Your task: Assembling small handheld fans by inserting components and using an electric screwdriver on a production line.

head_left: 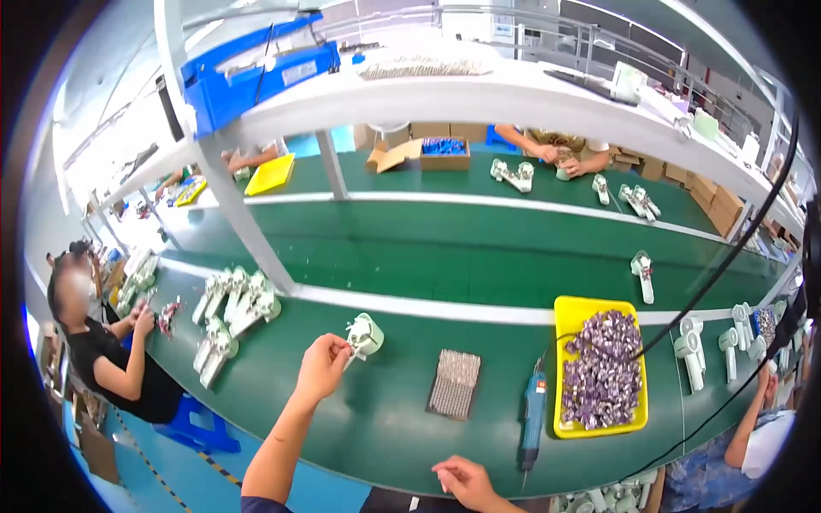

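At far left, 1 person in a soft black top [94, 342] sits by a blue stool [201, 425] of smooth, plastic-looking material; the glossy light-blue floor [150, 466] carries 2 lines of striped tape. Above, a blue bin [256, 77] rests on the white shelf [428, 96]. Pale green housings [231, 316], matte, each a round cup joined to a straight stem, lie bunched on the smooth green table [385, 427].

Next, the left hand [323, 368] is raised over the table, thumb and forefinger pinching the near edge of 1 similar piece [367, 334], its round cup to the right of the fingertips. Across the table, a cardboard box [445, 161] with open flaps holds small blue items.

Nearer, a dark flat block [453, 385] bears tight rows of tiny silvery pieces. Below it, the right hand [466, 481] is at the near edge, fingers loosely bent and slightly apart.

A slim teal screwdriver [534, 410] lies lengthwise just beside a yellow tray [559, 376], rectangular, heaped with shiny purple-and-silver bits [603, 368]. Farther right, more housings lie near 1 person in blue and white [718, 457].
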Action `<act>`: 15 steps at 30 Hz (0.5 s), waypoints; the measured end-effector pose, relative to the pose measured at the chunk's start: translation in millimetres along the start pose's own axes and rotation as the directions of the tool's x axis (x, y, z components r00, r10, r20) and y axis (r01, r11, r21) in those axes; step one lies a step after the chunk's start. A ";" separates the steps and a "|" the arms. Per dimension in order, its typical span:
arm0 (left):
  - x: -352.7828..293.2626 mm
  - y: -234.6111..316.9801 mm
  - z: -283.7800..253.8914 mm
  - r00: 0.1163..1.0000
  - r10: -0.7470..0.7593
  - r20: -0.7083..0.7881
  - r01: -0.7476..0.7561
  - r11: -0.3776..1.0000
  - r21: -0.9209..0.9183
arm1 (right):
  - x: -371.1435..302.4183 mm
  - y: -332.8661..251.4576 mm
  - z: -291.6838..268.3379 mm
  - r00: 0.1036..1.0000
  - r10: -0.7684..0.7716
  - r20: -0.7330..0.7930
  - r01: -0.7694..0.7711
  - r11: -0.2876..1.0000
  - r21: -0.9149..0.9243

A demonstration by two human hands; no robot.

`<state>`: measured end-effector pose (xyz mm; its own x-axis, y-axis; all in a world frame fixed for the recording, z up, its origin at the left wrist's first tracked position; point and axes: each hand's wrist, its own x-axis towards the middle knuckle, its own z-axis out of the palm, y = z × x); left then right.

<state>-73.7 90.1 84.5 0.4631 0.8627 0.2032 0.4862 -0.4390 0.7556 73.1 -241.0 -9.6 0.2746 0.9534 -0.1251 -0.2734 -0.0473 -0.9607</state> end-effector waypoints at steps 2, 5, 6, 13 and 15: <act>48.9 -4.1 15.2 0.997 0.057 -0.053 -0.055 0.998 0.025 | -4.8 -8.8 -4.9 0.998 0.049 -0.038 -0.053 0.993 -0.102; 142.7 -22.3 53.8 0.960 0.260 -0.107 -0.244 0.959 0.142 | -11.8 -20.0 -6.4 0.924 -0.362 -0.123 0.254 0.822 -0.510; 174.4 -22.2 68.1 0.948 0.301 -0.102 -0.279 0.942 0.187 | -14.4 -20.7 -5.4 0.900 -0.397 -0.182 0.240 0.798 -0.553; 383.9 -8.9 185.7 0.868 0.469 -0.163 -0.407 0.861 0.306 | -29.0 44.0 -3.5 0.902 -0.258 -0.347 -0.009 0.790 -0.613; 414.8 25.1 203.4 0.865 0.437 -0.248 -0.400 0.897 0.187 | -32.7 59.4 0.4 0.900 -0.188 -0.393 -0.085 0.809 -0.582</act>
<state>281.4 385.8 61.0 0.4292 0.6162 0.6604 0.3892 -0.7859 0.4805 47.5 -274.8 -62.5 0.6608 0.7500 -0.0293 0.2915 -0.2925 -0.9108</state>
